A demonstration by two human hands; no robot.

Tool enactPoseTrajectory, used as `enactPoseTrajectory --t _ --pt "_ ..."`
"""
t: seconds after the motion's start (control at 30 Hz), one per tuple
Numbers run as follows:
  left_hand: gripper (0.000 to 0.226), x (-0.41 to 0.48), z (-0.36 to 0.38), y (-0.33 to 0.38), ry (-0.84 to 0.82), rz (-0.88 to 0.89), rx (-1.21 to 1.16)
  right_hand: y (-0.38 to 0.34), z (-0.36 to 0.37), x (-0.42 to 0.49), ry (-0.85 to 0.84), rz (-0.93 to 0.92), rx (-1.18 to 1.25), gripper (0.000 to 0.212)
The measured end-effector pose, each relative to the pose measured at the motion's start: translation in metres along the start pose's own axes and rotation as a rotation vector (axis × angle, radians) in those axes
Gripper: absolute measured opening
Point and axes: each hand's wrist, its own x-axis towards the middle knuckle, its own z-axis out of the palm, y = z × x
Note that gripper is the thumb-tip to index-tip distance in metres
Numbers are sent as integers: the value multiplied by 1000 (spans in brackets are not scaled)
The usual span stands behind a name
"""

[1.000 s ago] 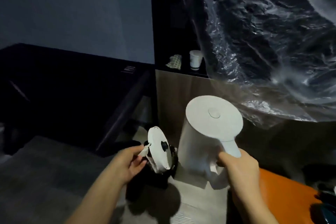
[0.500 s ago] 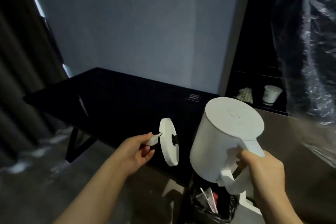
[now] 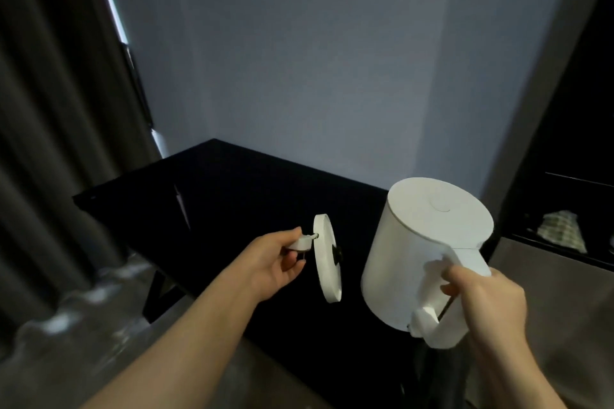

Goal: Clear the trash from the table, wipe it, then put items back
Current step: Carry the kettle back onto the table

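Observation:
My right hand (image 3: pixel 488 305) grips the handle of a white electric kettle (image 3: pixel 422 252) and holds it in the air, tilted a little, at the right of the view. My left hand (image 3: pixel 272 262) holds the kettle's round white base (image 3: pixel 327 259) on edge, together with its white plug (image 3: pixel 300 242) pinched between thumb and fingers. Both items hang above the near edge of a black table (image 3: pixel 232 196) that stands against the wall.
A dark curtain (image 3: pixel 59 109) hangs at the left with a strip of window light beside it. At the right, a dark shelf recess holds a checked cloth (image 3: pixel 561 231). Grey floor shows below the table at the lower left.
The view has swung left and up, from the floor bin and plastic sheet toward the black table. Both hands carried the kettle and base along and now hold them over the table's edge.

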Motion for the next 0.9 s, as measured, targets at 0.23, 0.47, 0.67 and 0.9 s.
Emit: enactPoseTrajectory --t 0.23,0.47,0.67,0.9 --pt "8 106 26 52 -54 -72 -33 -16 81 73 86 19 24 8" --pt "8 196 39 81 -142 -170 -51 -29 129 116 204 41 -78 12" --pt "15 265 42 105 -226 -271 -6 -41 177 136 355 77 -83 14" --pt "17 332 28 128 -239 -310 139 -52 218 151 484 133 -55 11"
